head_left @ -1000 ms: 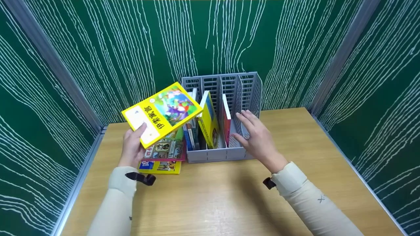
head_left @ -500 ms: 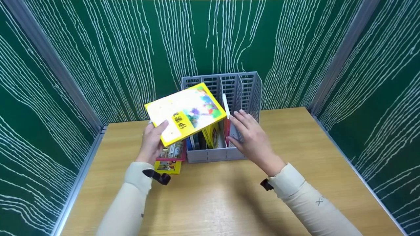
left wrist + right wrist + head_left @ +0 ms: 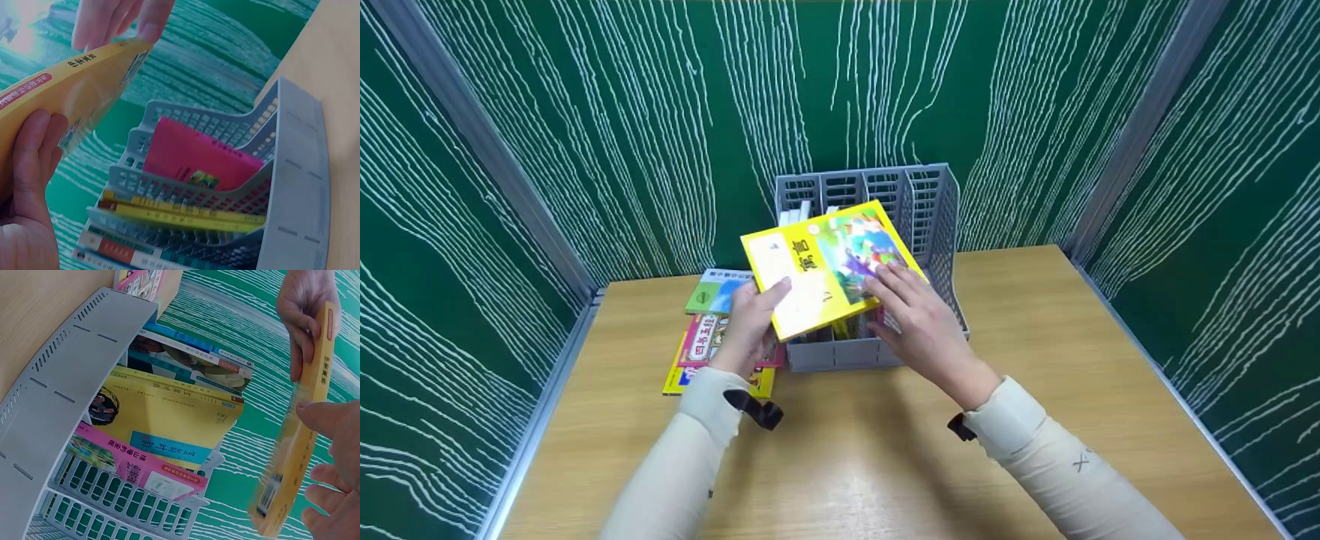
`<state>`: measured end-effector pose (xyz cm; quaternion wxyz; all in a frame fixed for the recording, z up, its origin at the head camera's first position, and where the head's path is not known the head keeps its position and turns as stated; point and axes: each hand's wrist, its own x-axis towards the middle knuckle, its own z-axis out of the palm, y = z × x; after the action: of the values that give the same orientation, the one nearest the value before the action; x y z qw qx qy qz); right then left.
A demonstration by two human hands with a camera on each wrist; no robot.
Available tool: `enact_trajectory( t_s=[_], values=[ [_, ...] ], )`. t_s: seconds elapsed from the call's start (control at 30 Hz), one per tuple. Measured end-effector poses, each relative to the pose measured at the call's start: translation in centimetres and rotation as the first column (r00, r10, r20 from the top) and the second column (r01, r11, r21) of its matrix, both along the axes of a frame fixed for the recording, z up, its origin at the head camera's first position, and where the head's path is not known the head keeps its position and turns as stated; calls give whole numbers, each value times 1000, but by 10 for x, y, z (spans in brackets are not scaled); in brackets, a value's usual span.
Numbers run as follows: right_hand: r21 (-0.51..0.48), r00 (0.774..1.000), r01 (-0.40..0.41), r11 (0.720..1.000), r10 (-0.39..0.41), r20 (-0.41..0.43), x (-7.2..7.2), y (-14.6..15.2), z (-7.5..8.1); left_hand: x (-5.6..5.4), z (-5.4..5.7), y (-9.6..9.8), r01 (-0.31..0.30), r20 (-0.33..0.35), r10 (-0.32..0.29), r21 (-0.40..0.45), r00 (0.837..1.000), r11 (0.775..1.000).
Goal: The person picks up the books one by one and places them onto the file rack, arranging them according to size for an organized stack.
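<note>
My left hand (image 3: 748, 322) grips a yellow book (image 3: 789, 307) by its near left corner, thumb on the cover. The book is tilted in the air above the grey file rack (image 3: 832, 356), its colourful picture facing up. At the book's right end is my right hand (image 3: 926, 319), its fingers extended over the cover. In the right wrist view that thumb (image 3: 312, 415) touches or nearly touches the spine, and the other fingers are spread on the opposite side. Inside the rack stand a pink book (image 3: 197, 154), yellow books (image 3: 169, 413) and several thinner books (image 3: 191, 360), in separate compartments.
Left of the rack, more books lie on the wooden table (image 3: 840, 465): a green and blue one (image 3: 709, 289), a pink one (image 3: 697, 341) and a yellow one (image 3: 673, 379). Green walls with white streaks stand behind and on both sides.
My left hand has carried the yellow book rightward over the rack, up to my right hand. The right hand has shifted slightly left, and its fingers now overlap the cover.
</note>
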<state>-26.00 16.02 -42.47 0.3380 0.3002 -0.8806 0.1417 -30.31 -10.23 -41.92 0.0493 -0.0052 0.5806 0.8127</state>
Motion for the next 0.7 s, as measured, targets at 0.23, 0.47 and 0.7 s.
enact_trajectory(
  t_s=[0.23, 0.47, 0.7],
  values=[
    [49, 1000, 19, 999, -20, 22, 2, -6, -3, 5, -6, 19, 64, -49, -62, 28, 997, 998],
    [84, 999, 25, 996, -28, 36, 1, -7, -8, 15, -9, 34, 111, -20, -111, -16, 994, 994],
    [119, 997, 58, 991, -63, 41, 2, -7, -10, 21, -9, 50, 110, -21, -110, -4, 994, 994]
  ],
)
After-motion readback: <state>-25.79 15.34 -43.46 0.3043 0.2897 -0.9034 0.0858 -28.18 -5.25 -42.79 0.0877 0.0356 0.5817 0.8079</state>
